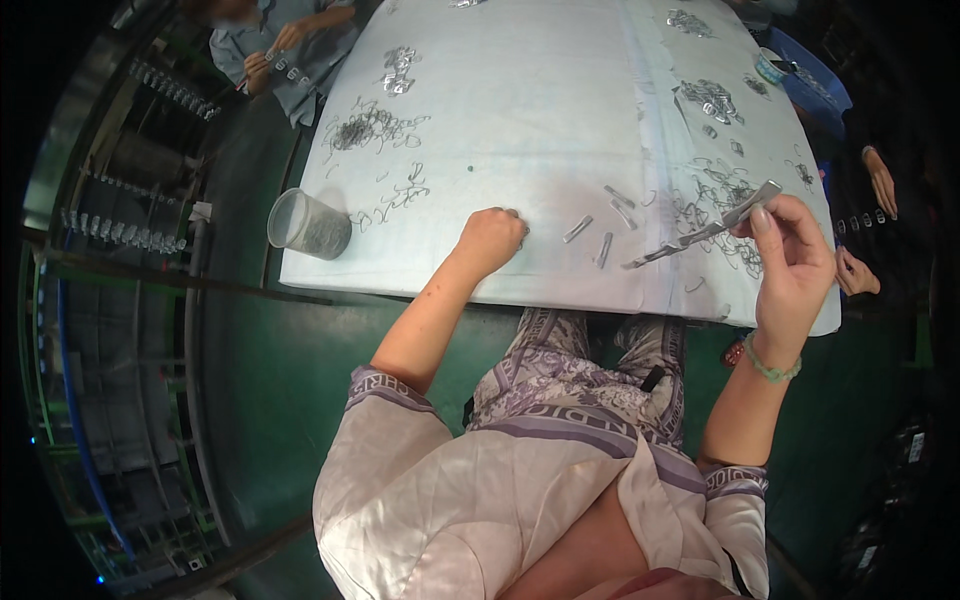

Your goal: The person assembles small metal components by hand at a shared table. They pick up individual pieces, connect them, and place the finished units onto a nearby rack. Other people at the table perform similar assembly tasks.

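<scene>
My right hand (795,255), raised over the table's right part, pinches one end of a strip of linked flat metal pieces (702,232). The strip slants down to the left, its far end close to the tabletop. Closed and resting on the table near its front edge is my left hand (492,241); whatever its fingers hold is hidden. Between the hands lie several loose flat metal pieces (578,229). Thin bent wire hooks (715,195) are scattered behind and under the strip.
A clear plastic tub (318,228) of wire pieces stands at the table's left edge. Wire hooks (365,128) and metal pieces (399,70) lie in heaps farther back. A blue crate (810,75) is at the far right. Co-workers' hands (290,36) show at far left, others (858,273) at right.
</scene>
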`<state>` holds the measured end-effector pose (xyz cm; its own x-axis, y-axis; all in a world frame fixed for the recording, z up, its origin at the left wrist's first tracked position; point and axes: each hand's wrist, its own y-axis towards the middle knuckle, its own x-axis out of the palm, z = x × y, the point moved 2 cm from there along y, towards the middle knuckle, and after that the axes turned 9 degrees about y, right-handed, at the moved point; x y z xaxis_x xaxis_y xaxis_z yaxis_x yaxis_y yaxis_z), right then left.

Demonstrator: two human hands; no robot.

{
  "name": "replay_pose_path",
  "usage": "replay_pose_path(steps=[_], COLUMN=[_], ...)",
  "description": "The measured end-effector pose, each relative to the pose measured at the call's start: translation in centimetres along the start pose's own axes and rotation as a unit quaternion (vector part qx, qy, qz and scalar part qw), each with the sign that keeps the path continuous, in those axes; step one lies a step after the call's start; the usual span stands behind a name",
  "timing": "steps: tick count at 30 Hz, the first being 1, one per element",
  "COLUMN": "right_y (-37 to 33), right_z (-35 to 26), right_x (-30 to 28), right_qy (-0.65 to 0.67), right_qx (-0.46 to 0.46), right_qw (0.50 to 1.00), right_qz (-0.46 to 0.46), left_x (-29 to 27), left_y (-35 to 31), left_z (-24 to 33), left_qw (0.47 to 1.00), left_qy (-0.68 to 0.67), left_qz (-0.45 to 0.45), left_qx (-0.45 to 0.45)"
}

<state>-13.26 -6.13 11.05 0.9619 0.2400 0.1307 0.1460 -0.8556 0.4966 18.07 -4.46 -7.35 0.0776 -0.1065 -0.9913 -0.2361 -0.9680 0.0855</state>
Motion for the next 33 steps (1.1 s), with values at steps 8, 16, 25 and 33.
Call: replay_pose_path(steps=[8, 16, 25, 33], right_y=[-0.6, -0.2, -0.5, -0.5], right_z=[0.4, 1.2, -0.4, -0.3], right_x=[0.3, 1.3, 2.6, 1.6], right_qy=[0.021, 0.009, -0.071, -0.163], right_qx=[0.013, 0.032, -0.029, -0.084], right_qw=[1.000, 0.999, 0.997, 0.983], right_qz=[-0.007, -0.002, 0.003, -0.006], left_x=[-2.6, -14.6, -20.1, -19.6], left_y=[0.6, 3.2, 5.5, 5.7], left_z=[-2.5, 5.4, 10.8, 11.3], left_qw=[0.938, 0.687, 0.682, 0.701], left_qy=[-0.308, -0.717, -0.693, -0.685], left_qz=[-0.061, 0.116, 0.200, 0.195], left_qx=[-0.146, 0.027, 0.118, 0.044])
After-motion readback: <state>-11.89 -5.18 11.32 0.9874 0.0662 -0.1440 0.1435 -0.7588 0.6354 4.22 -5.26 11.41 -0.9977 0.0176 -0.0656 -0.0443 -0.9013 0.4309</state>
